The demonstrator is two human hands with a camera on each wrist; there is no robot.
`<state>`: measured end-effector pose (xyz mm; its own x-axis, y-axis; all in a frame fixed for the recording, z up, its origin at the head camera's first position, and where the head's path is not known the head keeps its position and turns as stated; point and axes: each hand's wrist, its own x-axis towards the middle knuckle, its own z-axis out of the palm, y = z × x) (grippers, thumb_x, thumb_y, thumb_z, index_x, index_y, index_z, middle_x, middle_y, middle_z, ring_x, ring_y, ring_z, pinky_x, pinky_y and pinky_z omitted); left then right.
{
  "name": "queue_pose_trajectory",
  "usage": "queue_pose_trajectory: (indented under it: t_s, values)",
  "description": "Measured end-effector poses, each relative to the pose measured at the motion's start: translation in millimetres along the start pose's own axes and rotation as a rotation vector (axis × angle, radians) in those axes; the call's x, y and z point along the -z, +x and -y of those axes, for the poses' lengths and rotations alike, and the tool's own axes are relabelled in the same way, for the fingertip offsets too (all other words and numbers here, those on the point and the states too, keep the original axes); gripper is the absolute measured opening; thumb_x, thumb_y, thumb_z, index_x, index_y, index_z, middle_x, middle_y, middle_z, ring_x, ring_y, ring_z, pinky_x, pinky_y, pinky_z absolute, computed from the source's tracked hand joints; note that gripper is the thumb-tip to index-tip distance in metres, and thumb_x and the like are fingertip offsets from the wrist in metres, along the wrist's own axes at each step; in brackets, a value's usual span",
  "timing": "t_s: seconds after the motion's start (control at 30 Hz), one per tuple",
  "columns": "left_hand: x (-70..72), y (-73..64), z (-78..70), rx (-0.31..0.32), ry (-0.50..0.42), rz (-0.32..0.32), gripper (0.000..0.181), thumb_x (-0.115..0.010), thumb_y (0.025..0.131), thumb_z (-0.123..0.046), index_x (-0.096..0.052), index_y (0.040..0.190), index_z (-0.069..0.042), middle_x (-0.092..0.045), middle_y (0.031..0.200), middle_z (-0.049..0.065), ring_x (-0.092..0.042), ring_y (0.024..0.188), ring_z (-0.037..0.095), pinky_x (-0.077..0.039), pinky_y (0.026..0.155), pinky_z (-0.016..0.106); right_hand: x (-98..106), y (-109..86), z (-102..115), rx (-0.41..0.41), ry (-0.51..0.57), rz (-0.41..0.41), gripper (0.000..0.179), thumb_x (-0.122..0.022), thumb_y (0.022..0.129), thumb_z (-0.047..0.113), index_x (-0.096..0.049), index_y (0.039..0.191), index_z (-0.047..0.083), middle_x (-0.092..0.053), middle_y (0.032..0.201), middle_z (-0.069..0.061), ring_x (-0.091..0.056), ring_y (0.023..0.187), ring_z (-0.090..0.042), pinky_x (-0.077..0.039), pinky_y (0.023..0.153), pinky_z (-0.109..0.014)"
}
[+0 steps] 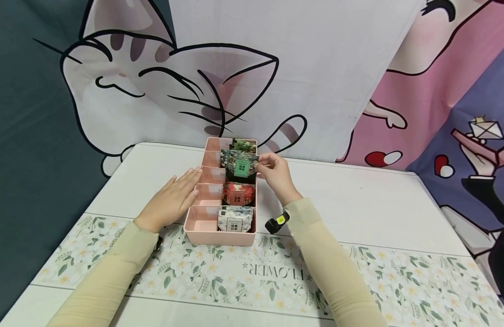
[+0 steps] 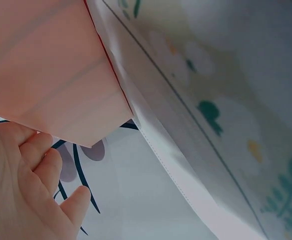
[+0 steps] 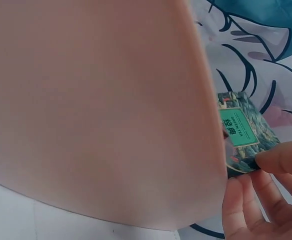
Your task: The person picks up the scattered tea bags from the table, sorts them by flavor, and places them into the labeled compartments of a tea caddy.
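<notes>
A pink divided box stands on the table, its compartments in a row running away from me. My right hand pinches the right edge of a green tea packet, which sits at the box's right side in a far compartment. In the right wrist view thumb and fingers hold that packet's corner beyond the box wall. My left hand lies with fingers extended against the box's left wall. Nearer me in the box are a red packet and a white packet; another green packet is at the back.
The white table carries a floral printed band along its front part. A cat-print cloth hangs right behind the table's far edge. A black strap with a yellow-green mark is at the right wrist.
</notes>
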<state>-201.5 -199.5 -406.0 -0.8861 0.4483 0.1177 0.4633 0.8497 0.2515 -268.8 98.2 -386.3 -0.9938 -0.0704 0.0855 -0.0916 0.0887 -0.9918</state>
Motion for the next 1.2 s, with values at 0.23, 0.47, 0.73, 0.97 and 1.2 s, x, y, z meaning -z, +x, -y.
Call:
queue_pose_trajectory:
  t_s: [0.23, 0.47, 0.73, 0.97, 1.2]
  values:
    - [-0.4, 0.5, -0.8, 0.003, -0.005, 0.003, 0.06, -0.036, 0.111, -0.032, -0.021, 0.161, -0.003, -0.02, 0.167, 0.012, -0.016, 0.155, 0.031, -0.011, 0.125, 0.055, 3, 0.4, -4, 0.002, -0.077, -0.007, 0.013, -0.066, 0.093, 0.0, -0.066, 0.105, -0.002, -0.065, 0.093, -0.008, -0.066, 0.082, -0.018, -0.061, 0.084, -0.046]
    - [-0.6, 1.8, 0.1, 0.002, -0.005, -0.003, 0.06, -0.037, 0.111, -0.032, -0.021, 0.161, -0.004, -0.021, 0.168, 0.011, -0.017, 0.155, 0.03, -0.013, 0.125, 0.055, 9, -0.8, -8, -0.032, -0.115, -0.04, 0.012, -0.066, 0.092, 0.002, -0.069, 0.104, 0.0, -0.065, 0.089, -0.006, -0.066, 0.076, -0.014, -0.061, 0.074, -0.031]
    - [-0.4, 1.6, 0.2, 0.002, -0.002, -0.004, 0.06, -0.037, 0.111, -0.032, -0.021, 0.161, -0.004, -0.02, 0.168, 0.011, -0.017, 0.155, 0.03, -0.013, 0.124, 0.056, 19, -4.1, -13, -0.063, -0.129, -0.036, 0.02, -0.064, 0.095, 0.006, -0.066, 0.111, -0.007, -0.064, 0.089, -0.006, -0.068, 0.085, -0.028, -0.062, 0.076, -0.034]
    - [2.7, 2.0, 1.2, 0.004, -0.003, 0.027, 0.062, -0.038, 0.11, -0.033, -0.02, 0.162, -0.004, -0.02, 0.167, 0.012, -0.016, 0.155, 0.032, -0.012, 0.124, 0.056, 39, -6.5, -20, -0.038, -0.249, -0.04, 0.018, -0.061, 0.094, 0.002, -0.067, 0.109, -0.005, -0.062, 0.092, -0.009, -0.067, 0.078, -0.019, -0.06, 0.07, -0.025]
    - [3.7, 0.8, 4.9, -0.042, 0.038, -0.009, 0.061, -0.044, 0.109, -0.033, -0.029, 0.159, -0.003, -0.03, 0.164, 0.015, -0.026, 0.151, 0.034, -0.017, 0.123, 0.057, 72, -9.9, -23, 0.066, -0.539, -0.056, 0.016, -0.06, 0.092, 0.003, -0.068, 0.106, 0.001, -0.068, 0.099, -0.016, -0.068, 0.089, -0.03, -0.055, 0.078, -0.034]
